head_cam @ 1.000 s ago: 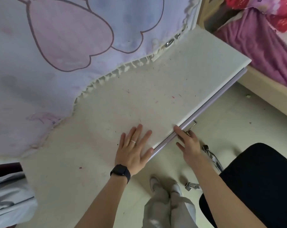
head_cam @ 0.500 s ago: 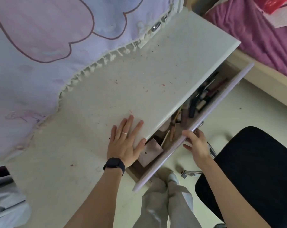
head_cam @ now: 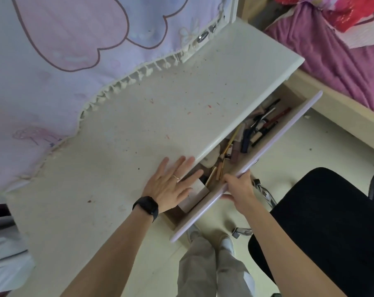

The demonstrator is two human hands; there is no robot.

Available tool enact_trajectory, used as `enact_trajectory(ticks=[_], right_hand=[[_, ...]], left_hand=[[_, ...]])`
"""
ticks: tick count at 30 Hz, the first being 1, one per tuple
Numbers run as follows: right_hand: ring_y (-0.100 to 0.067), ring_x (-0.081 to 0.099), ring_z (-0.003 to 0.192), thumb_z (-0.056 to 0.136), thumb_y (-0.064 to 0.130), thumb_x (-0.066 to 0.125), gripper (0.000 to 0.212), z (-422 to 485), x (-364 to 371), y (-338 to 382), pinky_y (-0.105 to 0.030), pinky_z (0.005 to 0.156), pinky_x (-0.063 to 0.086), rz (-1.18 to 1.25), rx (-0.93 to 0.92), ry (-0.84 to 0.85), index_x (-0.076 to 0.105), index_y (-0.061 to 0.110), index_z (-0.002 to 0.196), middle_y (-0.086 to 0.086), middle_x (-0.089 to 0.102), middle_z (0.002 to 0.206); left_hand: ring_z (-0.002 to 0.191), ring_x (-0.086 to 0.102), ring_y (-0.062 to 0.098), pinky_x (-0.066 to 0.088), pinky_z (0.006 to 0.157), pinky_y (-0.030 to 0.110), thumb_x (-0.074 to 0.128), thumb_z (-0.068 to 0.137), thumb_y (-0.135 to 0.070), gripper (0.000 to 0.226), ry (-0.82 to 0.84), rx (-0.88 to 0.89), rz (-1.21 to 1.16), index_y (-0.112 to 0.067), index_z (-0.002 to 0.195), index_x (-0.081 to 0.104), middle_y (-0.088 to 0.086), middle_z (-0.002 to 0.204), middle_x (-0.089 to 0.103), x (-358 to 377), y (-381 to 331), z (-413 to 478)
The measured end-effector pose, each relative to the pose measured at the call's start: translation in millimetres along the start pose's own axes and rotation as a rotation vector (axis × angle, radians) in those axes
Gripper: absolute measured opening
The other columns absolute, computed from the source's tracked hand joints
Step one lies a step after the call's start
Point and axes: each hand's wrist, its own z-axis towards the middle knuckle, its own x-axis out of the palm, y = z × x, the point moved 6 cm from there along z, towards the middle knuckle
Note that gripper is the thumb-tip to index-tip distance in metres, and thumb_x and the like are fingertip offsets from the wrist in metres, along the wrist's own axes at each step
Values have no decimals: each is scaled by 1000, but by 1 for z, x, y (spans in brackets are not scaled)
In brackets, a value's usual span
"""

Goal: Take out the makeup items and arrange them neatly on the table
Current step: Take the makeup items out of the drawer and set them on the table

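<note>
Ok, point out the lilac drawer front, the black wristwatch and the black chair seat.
lilac drawer front (head_cam: 203, 211): head view, lower stretch of the panel.
black wristwatch (head_cam: 147, 207): head view, middle of its face, on the left wrist.
black chair seat (head_cam: 332, 211): head view, middle of the cushion.

Upper left: pastel lilac-and-pink cloth (head_cam: 74, 61) with a frilled white hem, draped over the back of a white, speckled surface (head_cam: 138, 125) that runs diagonally through centre frame. Upper right: bed (head_cam: 332, 50) with magenta bedding on a light wood frame, pale floor (head_cam: 310, 151) below it. Lower right: black chair seat (head_cam: 332, 221); light is soft and even.
</note>
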Motion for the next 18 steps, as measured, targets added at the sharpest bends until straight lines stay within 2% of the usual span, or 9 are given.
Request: enact_trajectory(ticks=[2, 3, 4, 6, 7, 9, 11, 14, 18], right_hand=[[-30, 70, 79, 87, 1, 61, 46, 0, 1, 0, -41, 54, 60, 5, -15, 13, 38, 23, 120, -17, 61, 110], [-31, 71, 81, 87, 1, 61, 48, 1, 1, 1, -42, 54, 61, 5, -22, 18, 38, 23, 122, -16, 61, 110], [-32, 71, 82, 86, 0, 61, 50, 1, 1, 1, -42, 54, 61, 6, -27, 24, 37, 24, 123, -16, 61, 110], [-31, 71, 81, 85, -2, 60, 54, 2, -2, 0, -41, 53, 60, 18, -30, 27, 37, 24, 126, -16, 61, 109], [-30, 70, 79, 84, -3, 61, 54, 3, -5, -2, -41, 52, 60, 28, -35, 26, 38, 23, 126, -16, 60, 108], [-28, 69, 78, 84, -4, 61, 50, 4, -12, -8, -41, 51, 60, 45, -35, 24, 42, 20, 122, -15, 60, 104], [-33, 70, 86, 84, -5, 62, 43, 4, -20, -15, -44, 54, 60, 54, -28, 25, 45, 22, 112, -16, 59, 107], [-33, 67, 86, 84, -5, 63, 41, 3, -34, -23, -42, 55, 60, 37, -23, 10, 44, 21, 110, -18, 59, 108], [-26, 64, 73, 85, -5, 63, 38, 3, -40, -26, -38, 54, 58, 24, -29, 8, 43, 17, 109, -16, 57, 98]], left_hand=[[147, 27, 30, 17, 118, 55, 43, 96, -29, 58, 159, 240, 38, -24, 153, 34, 7, 162, 27, 12, -38, -3], [148, 25, 31, 14, 120, 53, 41, 97, -22, 56, 268, 264, 40, -22, 153, 36, 7, 162, 26, 21, -53, -3], [148, 23, 32, 15, 121, 51, 39, 99, -18, 55, 365, 207, 14, -20, 154, 33, 8, 163, 22, 29, -61, 0], [144, 26, 35, 28, 115, 48, 36, 102, -14, 61, 516, -52, -136, -26, 158, 17, 8, 165, 7, 39, -63, 5], [139, 31, 36, 36, 109, 47, 37, 101, -12, 65, 544, -153, -203, -33, 158, 12, 7, 165, 2, 41, -62, 7], [131, 38, 35, 46, 99, 46, 41, 100, -11, 69, 544, -241, -294, -45, 154, 14, 4, 164, 1, 42, -65, 12], [131, 37, 33, 50, 94, 45, 49, 97, -13, 65, 557, -324, -405, -49, 145, 24, 4, 157, 14, 42, -69, 15], [131, 38, 35, 53, 88, 46, 58, 92, -9, 55, 593, -379, -452, -35, 136, 36, 9, 143, 30, 39, -77, 23], [98, 60, 36, 56, 80, 44, 56, 92, -7, 49, 569, -466, -602, -31, 130, 36, 10, 138, 29, 33, -84, 29]])
